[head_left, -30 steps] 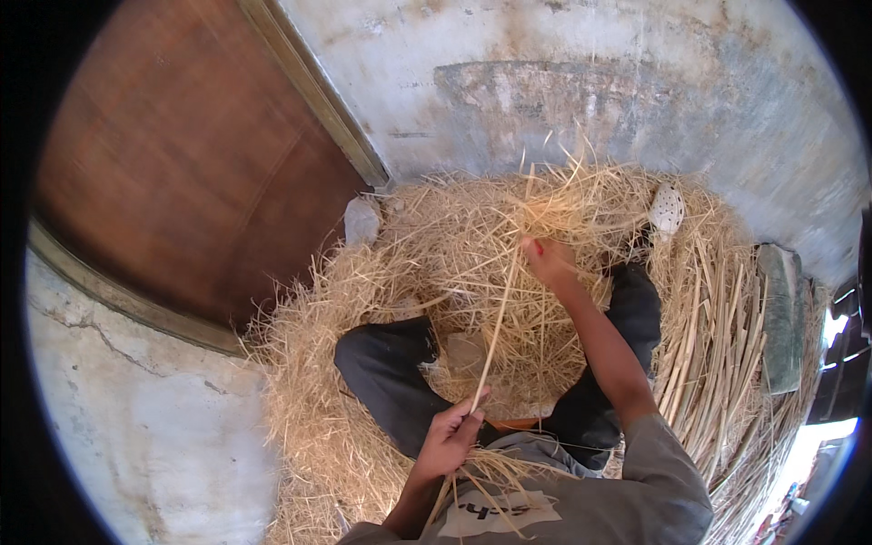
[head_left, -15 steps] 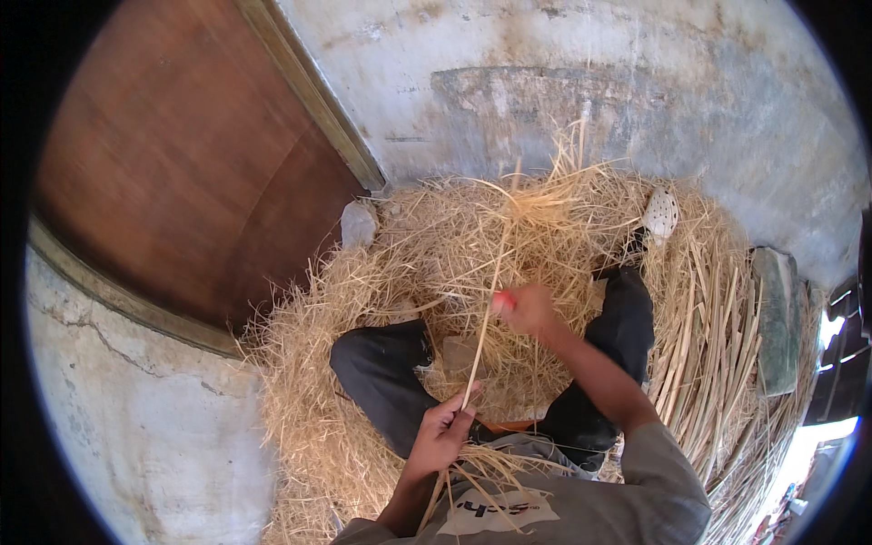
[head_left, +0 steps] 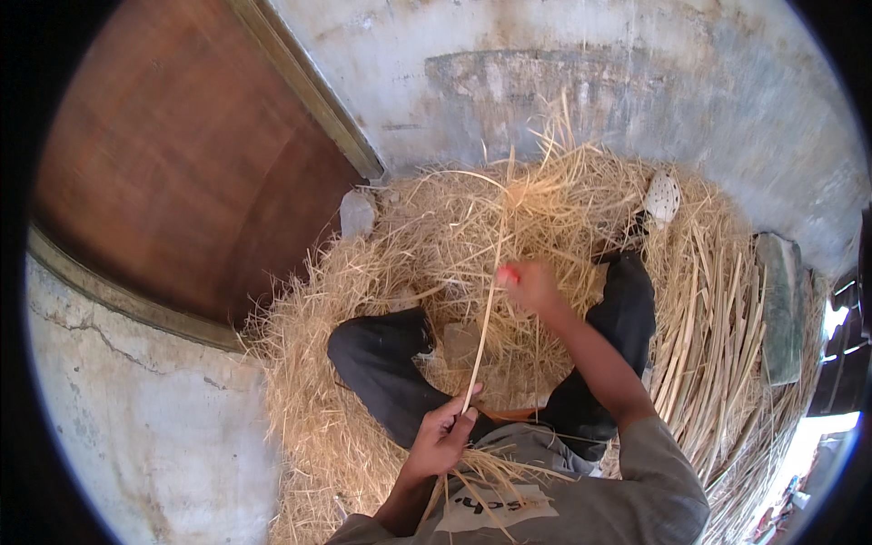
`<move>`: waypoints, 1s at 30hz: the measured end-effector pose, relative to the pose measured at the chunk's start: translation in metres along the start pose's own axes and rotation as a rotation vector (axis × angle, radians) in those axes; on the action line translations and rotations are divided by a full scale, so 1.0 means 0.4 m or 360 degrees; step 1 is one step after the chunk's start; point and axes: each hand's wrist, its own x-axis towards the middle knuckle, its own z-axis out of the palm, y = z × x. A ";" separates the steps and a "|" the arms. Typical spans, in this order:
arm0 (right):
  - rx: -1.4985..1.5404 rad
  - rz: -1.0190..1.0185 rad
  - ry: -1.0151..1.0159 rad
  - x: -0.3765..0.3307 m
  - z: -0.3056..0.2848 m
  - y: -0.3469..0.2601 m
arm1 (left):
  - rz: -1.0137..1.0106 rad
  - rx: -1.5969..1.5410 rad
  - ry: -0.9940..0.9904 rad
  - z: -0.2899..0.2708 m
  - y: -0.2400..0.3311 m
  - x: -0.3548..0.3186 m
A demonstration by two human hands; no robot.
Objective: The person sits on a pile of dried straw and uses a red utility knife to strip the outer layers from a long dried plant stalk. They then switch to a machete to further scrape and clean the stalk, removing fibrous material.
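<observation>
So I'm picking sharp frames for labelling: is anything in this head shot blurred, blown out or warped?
Head view: the right hand is smeared by motion blur, while the left hand and the straw stalk it pinches stay fairly crisp; daylight at the lower right edge is blown out; the fisheye bends the door frame, and the corners are black.

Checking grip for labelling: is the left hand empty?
No, the left hand is closed around a long straw stalk that runs up to the right hand.
</observation>
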 end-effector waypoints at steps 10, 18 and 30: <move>-0.0347 0.0324 0.0730 0.115 -0.023 0.152 | -0.0038 0.0013 -0.0109 0.012 0.009 -0.032; 0.0350 0.0392 0.0366 0.005 -0.152 -0.053 | 0.0117 -0.0136 0.0156 -0.080 -0.032 0.051; 0.0421 0.0278 0.0588 -0.034 -0.064 0.065 | 0.0970 -0.0176 0.0404 -0.252 0.266 0.297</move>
